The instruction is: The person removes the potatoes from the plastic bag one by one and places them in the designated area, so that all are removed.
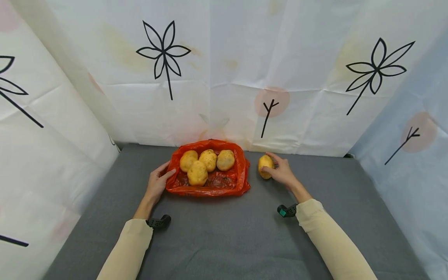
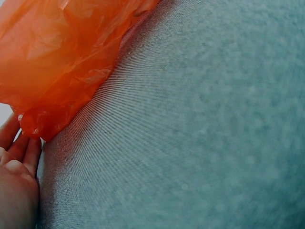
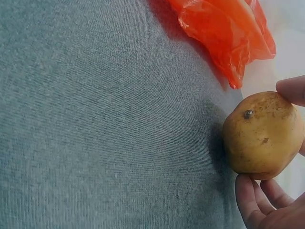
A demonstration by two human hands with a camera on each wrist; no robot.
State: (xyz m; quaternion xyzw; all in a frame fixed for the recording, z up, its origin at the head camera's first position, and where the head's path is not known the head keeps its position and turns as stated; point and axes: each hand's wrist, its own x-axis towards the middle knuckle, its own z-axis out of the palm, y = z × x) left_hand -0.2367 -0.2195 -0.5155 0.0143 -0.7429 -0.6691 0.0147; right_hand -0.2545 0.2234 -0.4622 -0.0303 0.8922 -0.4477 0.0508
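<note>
A red plastic bag [image 1: 210, 191] lies with its mouth spread wide on the grey cloth. Inside it sit several potatoes [image 1: 197, 173], grouped toward its left and far side. My left hand [image 1: 156, 183] holds the bag's left edge, thumb over the rim and fingers outside; the left wrist view shows those fingers [image 2: 32, 152] against the crinkled plastic. To the right of the bag, my right hand [image 1: 282, 172] grips a single potato [image 1: 264, 164] between thumb and fingers. Close up, this potato [image 3: 262, 138] shows a dark spot, and a shadow falls on the cloth beside it.
A grey cloth [image 1: 224, 237] covers the table. White fabric walls [image 1: 224, 70] with black flower drawings stand behind and at both sides. The bag's far side lies close to the back wall. Black bands with small devices [image 1: 287, 210] are on both wrists.
</note>
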